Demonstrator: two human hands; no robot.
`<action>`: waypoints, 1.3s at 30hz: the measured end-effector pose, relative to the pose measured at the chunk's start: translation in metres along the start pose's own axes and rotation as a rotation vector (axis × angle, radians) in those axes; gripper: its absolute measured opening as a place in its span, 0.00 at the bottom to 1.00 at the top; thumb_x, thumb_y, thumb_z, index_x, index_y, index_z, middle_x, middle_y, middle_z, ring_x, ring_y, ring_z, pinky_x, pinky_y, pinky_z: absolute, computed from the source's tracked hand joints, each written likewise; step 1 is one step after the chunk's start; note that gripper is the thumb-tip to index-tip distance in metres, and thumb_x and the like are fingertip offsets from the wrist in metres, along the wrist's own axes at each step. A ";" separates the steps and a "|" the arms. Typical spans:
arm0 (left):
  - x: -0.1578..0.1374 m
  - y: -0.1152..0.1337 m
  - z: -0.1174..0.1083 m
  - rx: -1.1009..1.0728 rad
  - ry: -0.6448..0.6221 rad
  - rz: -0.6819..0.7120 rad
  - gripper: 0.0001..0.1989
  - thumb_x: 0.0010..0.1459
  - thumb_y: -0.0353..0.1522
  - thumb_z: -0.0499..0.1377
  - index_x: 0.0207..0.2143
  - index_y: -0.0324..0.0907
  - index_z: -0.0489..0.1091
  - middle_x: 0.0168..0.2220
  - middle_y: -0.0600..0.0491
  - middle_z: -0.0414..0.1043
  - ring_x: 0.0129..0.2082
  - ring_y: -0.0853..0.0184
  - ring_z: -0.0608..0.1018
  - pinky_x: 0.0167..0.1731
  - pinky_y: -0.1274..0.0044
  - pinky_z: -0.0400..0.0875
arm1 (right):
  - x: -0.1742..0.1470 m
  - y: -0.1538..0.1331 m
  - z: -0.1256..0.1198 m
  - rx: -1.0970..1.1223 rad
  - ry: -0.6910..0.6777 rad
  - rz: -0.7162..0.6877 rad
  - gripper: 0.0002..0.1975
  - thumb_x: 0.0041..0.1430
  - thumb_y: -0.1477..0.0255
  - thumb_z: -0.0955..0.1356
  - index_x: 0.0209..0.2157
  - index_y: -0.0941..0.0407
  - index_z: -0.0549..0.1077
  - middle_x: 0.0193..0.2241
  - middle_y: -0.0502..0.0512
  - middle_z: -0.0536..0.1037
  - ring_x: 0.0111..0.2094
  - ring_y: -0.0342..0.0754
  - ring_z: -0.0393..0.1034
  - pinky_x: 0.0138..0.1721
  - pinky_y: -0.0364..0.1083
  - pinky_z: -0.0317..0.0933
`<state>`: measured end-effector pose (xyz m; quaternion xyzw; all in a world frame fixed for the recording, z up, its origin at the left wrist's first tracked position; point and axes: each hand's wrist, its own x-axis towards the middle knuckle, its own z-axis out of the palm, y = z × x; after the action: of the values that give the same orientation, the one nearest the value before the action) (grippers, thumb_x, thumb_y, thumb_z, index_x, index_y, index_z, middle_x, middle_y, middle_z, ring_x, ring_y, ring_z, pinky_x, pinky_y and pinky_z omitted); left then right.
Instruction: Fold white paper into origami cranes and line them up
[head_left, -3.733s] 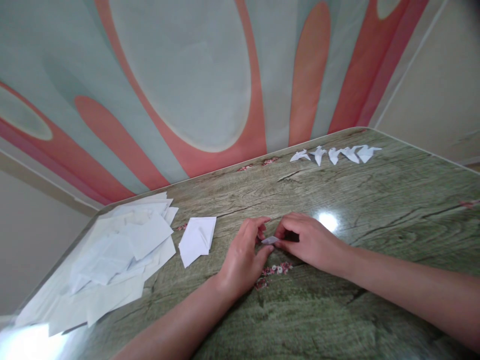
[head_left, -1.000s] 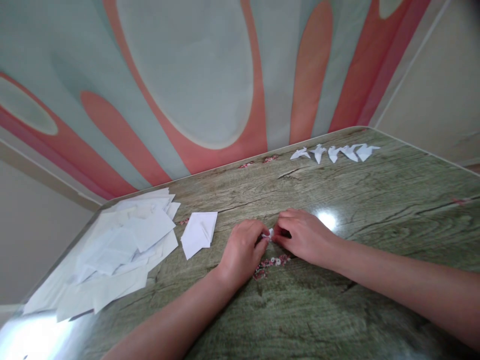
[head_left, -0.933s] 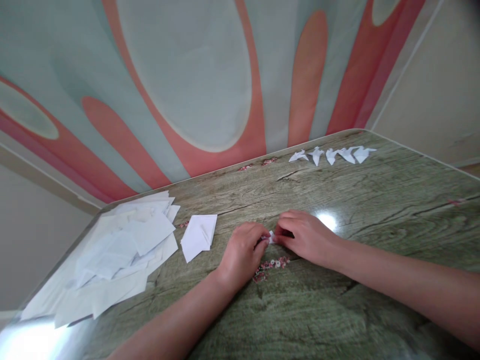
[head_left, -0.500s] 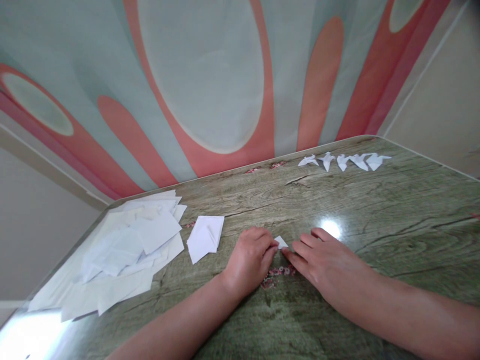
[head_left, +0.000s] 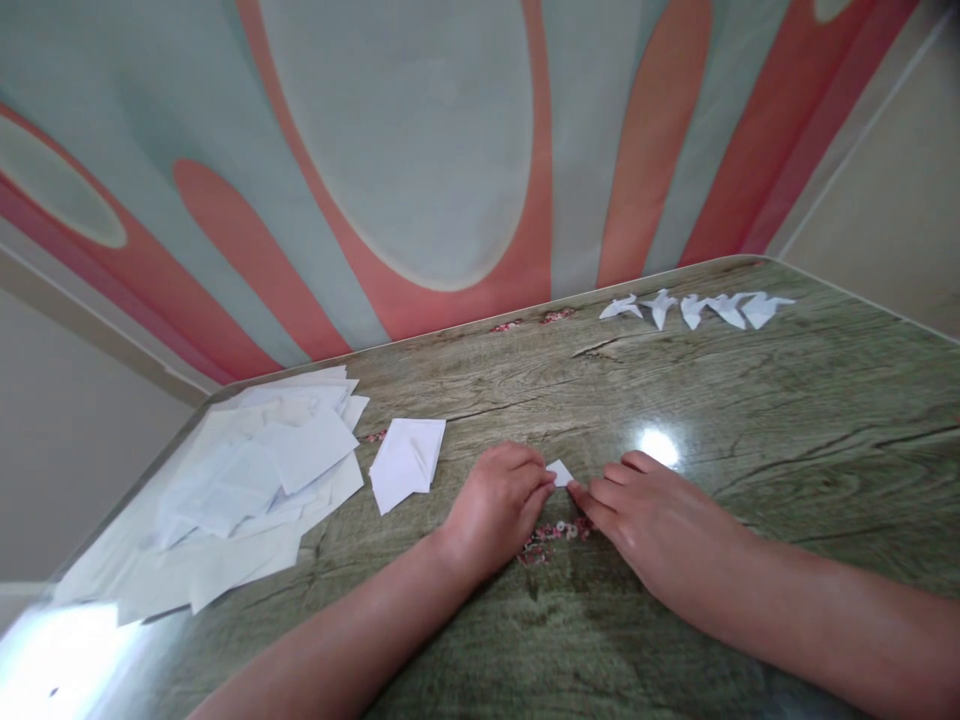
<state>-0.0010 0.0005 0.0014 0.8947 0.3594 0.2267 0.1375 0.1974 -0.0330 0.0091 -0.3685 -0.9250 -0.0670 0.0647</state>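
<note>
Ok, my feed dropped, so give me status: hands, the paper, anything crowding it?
Left hand pinching the small folded paper on the table. Right hand flat, fingertips at its edge. Small paper stack lies apart to the left.

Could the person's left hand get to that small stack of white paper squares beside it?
Probably yes. The left hand lies close to the small stack, with only bare table between them; the folded piece at its fingertips would have to be let go.
</note>
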 end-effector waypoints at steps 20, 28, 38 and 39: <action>0.006 -0.001 -0.017 0.211 -0.164 0.095 0.11 0.60 0.25 0.53 0.41 0.41 0.72 0.39 0.47 0.73 0.43 0.61 0.71 0.45 0.67 0.66 | 0.013 0.049 0.030 0.559 0.154 0.175 0.10 0.60 0.75 0.65 0.39 0.52 0.78 0.31 0.52 0.74 0.37 0.47 0.67 0.40 0.48 0.57; 0.006 0.019 -0.013 0.332 -0.196 -0.020 0.10 0.62 0.34 0.53 0.34 0.38 0.70 0.35 0.47 0.71 0.39 0.60 0.72 0.42 0.66 0.68 | 0.008 0.052 0.020 0.428 0.173 0.022 0.13 0.61 0.77 0.64 0.37 0.48 0.78 0.33 0.52 0.75 0.38 0.48 0.66 0.41 0.51 0.53; 0.000 -0.005 -0.006 0.097 -0.004 0.085 0.09 0.62 0.28 0.52 0.41 0.41 0.71 0.37 0.49 0.76 0.38 0.64 0.76 0.42 0.70 0.69 | 0.012 0.037 0.015 0.369 0.184 0.021 0.08 0.63 0.74 0.63 0.37 0.57 0.74 0.34 0.55 0.75 0.40 0.50 0.65 0.43 0.51 0.55; 0.001 -0.006 -0.006 0.073 0.006 0.062 0.08 0.62 0.28 0.53 0.41 0.41 0.71 0.36 0.50 0.76 0.38 0.65 0.77 0.42 0.71 0.69 | 0.013 0.036 0.015 0.367 0.189 0.046 0.07 0.63 0.74 0.63 0.37 0.58 0.73 0.33 0.55 0.75 0.40 0.50 0.65 0.43 0.51 0.55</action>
<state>-0.0068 0.0055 0.0041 0.9091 0.3399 0.2204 0.0968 0.2114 0.0042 -0.0007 -0.3636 -0.9028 0.0701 0.2188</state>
